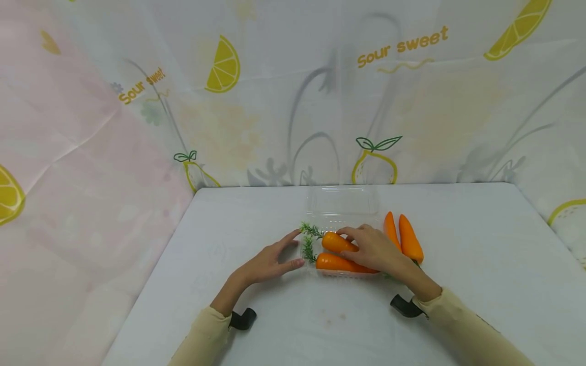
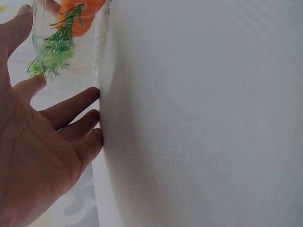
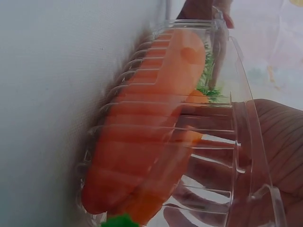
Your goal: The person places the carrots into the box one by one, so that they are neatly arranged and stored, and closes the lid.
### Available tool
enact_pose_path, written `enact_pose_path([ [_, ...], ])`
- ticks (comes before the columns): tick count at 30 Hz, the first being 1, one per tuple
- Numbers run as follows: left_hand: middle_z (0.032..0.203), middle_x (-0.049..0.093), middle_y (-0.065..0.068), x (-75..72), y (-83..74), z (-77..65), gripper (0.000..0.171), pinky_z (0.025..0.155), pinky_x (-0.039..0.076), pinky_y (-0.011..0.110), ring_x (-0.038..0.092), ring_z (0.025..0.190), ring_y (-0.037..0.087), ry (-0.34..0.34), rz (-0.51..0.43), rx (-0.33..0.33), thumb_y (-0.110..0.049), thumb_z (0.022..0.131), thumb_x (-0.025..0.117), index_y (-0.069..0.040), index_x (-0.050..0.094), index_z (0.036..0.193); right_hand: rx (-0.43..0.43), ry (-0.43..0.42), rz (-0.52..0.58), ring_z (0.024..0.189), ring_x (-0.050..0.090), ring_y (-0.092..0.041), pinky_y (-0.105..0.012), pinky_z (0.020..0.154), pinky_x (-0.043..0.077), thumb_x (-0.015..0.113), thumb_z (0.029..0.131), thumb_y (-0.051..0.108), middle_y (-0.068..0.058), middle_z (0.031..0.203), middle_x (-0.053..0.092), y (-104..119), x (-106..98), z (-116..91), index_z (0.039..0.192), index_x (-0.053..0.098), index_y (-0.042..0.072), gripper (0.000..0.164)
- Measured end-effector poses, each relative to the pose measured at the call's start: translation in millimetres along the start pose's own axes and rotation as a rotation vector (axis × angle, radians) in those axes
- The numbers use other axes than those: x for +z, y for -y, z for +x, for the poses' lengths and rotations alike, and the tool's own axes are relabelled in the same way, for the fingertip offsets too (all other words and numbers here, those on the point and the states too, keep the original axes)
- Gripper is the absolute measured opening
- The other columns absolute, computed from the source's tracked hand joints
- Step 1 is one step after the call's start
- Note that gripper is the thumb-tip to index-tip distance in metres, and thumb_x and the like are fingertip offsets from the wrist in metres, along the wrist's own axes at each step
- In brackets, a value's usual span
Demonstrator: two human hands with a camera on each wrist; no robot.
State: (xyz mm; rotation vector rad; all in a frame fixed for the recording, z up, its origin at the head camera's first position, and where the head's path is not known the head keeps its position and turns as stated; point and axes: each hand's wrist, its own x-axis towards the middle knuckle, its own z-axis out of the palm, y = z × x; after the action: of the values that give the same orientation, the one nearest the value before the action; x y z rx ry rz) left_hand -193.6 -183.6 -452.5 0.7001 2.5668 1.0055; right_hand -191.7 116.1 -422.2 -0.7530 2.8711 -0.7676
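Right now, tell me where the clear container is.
In the head view, the clear container sits on the white table, just right of the left hand, partly beneath the right hand, left of two loose carrots.

Orange "Sour sweet" txt [image 1: 402, 47] 2x on lemon-print backdrop [image 1: 274, 117], L & R.

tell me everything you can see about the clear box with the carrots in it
The clear box is see-through and looks like thin plastic, with a ribbed wall. It sits flat on the white table, its lid open on the far side. Two orange carrots lie in it, their green tops at its left end. The left hand is spread at that end, seemingly touching it; the right hand reaches over the box, holding the farther carrot.
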Motion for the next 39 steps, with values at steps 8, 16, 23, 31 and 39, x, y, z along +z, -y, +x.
enact_pose_path([
  [8,0.147,0.048,0.003,0.3,-0.2,0.1,0.078,0.111,0.028,0.055,0.037,0.139,0.026,0.006,-0.011,0.002,-0.053,0.094,0.061,-0.04,0.018,0.157,-0.026,0.005,-0.019,0.108,0.057,-0.031,-0.048,0.086,0.05,0.073,0.09,0.024,-0.001,0.103,0.071,-4,3,0,0.125,0.066,0.013,0.037],
  [16,0.146,0.049,0.004,0.0,-1.1,0.1,0.077,0.111,0.028,0.056,0.039,0.139,0.028,0.005,-0.001,0.003,-0.053,0.094,0.061,-0.04,0.018,0.157,-0.041,0.009,-0.01,0.111,0.056,-0.032,-0.052,0.089,0.047,0.072,0.091,0.024,-0.001,0.105,0.071,-5,-4,-4,0.121,0.068,0.011,0.033],
  [23,0.147,0.048,0.003,0.5,-0.3,0.6,0.079,0.111,0.028,0.056,0.039,0.138,0.027,0.006,0.002,-0.001,-0.055,0.093,0.06,-0.035,0.019,0.158,-0.052,-0.025,0.009,0.11,0.056,-0.031,-0.051,0.091,0.048,0.071,0.092,0.022,-0.002,0.106,0.07,-6,-13,-8,0.12,0.069,0.008,0.032],
  [31,0.147,0.049,0.004,0.7,-0.4,0.3,0.079,0.111,0.028,0.057,0.039,0.139,0.029,0.005,-0.001,0.013,-0.054,0.094,0.06,-0.036,0.018,0.158,-0.043,-0.04,0.0,0.108,0.057,-0.032,-0.05,0.09,0.049,0.071,0.091,0.02,-0.004,0.105,0.07,-9,-14,-9,0.119,0.07,0.009,0.031],
  [39,0.146,0.049,0.004,-0.4,-1.8,0.0,0.079,0.111,0.027,0.058,0.039,0.138,0.03,0.006,0.002,0.009,-0.053,0.094,0.06,-0.035,0.019,0.158,-0.03,-0.034,-0.002,0.109,0.056,-0.031,-0.05,0.09,0.049,0.071,0.091,0.018,-0.001,0.103,0.07,-10,-15,-10,0.118,0.07,0.01,0.029],
])
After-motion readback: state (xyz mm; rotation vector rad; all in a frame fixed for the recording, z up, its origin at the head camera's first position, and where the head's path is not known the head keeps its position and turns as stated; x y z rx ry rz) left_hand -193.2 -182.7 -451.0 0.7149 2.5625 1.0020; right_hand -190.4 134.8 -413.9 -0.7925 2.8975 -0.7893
